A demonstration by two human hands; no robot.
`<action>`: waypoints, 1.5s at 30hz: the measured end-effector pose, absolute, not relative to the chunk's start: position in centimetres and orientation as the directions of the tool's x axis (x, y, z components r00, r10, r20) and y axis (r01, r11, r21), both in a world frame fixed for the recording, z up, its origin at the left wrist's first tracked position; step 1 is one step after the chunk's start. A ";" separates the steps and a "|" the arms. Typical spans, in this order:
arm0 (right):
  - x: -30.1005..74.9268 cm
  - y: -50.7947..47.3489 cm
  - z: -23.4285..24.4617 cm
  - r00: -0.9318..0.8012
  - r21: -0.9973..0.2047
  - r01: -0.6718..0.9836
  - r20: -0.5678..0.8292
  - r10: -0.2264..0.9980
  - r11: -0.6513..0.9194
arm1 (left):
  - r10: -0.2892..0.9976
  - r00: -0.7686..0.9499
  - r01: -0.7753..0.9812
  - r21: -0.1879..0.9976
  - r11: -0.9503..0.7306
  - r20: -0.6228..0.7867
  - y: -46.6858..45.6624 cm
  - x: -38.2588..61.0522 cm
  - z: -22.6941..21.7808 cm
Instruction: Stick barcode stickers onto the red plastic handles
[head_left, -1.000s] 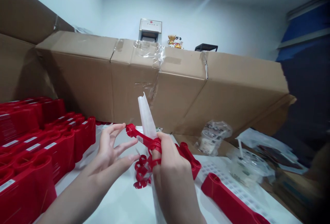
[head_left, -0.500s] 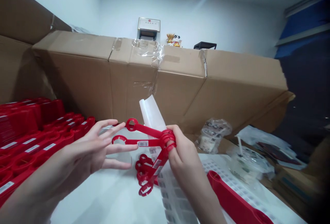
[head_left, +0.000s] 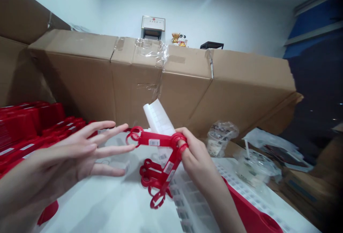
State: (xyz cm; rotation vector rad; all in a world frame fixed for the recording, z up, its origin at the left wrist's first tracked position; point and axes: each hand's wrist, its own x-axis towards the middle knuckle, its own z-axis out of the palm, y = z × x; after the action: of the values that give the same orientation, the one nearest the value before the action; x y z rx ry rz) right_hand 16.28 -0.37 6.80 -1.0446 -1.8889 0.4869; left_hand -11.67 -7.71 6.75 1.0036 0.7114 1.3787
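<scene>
My right hand (head_left: 197, 154) grips several red plastic strips (head_left: 154, 138) by their ringed ends. They fan out from it, some pointing left and others hanging down to the left. White barcode labels (head_left: 169, 167) show on their flat middles. My left hand (head_left: 88, 152) is open with fingers spread, its fingertips close to the ring ends of the left-pointing strips; I cannot tell whether they touch. Beneath the right hand lies a long sheet of barcode labels (head_left: 187, 199), its curled far end (head_left: 158, 117) rising behind the strips.
Stacks of labelled red strips (head_left: 21, 133) fill the left side. A red piece (head_left: 257, 213) lies at the lower right over another label sheet (head_left: 241, 181). Bagged plastic cups (head_left: 217, 142) stand at the right, and a cardboard wall (head_left: 134, 83) closes the back of the white table (head_left: 107, 204).
My left hand has drawn back left and its fingers are away from the labelled strip. The upper strips have swung closer together. The view has shifted slightly.
</scene>
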 end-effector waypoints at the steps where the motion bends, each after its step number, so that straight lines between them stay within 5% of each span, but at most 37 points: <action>1: 16.7 0.0 6.8 -0.202 -0.659 0.504 0.538 0.818 0.558 | 0.983 0.063 -0.433 0.892 -0.128 0.171 -7.5 -12.0 6.7; 4: 17.5 0.8 6.9 -0.131 -0.639 0.560 0.559 0.818 0.527 | 0.957 -0.090 -0.271 0.918 -0.291 0.277 -7.4 -11.8 7.1; 7: 17.2 0.5 6.8 -0.137 -0.647 0.539 0.564 0.814 0.539 | 0.883 -0.290 0.104 0.929 -0.354 0.369 -7.8 -9.5 7.1; 12: 14.8 -1.7 6.6 -0.188 -0.711 0.420 0.540 0.821 0.564 | 0.649 -0.381 0.590 0.714 -0.377 0.658 -6.5 -5.2 5.1; 20: 13.6 -2.8 7.0 -0.240 -0.798 0.274 0.483 0.842 0.536 | 0.878 -0.196 0.246 0.889 -0.387 0.436 -3.0 -5.7 3.6; 29: 12.6 -3.0 6.2 -0.241 -0.779 0.272 0.514 0.823 0.566 | 0.796 -0.317 0.425 0.828 -0.366 0.515 -4.0 -4.4 3.8; 39: 12.9 -2.6 6.1 -0.241 -0.749 0.281 0.550 0.800 0.600 | 0.853 -0.300 0.241 0.900 -0.365 0.426 -3.1 -5.8 3.8; 45: 14.5 -0.8 6.3 -0.241 -0.748 0.308 0.536 0.809 0.588 | 0.962 -0.153 -0.102 0.965 -0.243 0.226 -4.8 -7.4 6.0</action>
State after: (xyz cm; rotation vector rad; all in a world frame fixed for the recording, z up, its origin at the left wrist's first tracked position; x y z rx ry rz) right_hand 14.53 -0.82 6.31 -0.9111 -1.8106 0.6219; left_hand -7.36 -4.83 5.97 1.2194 1.0980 1.5434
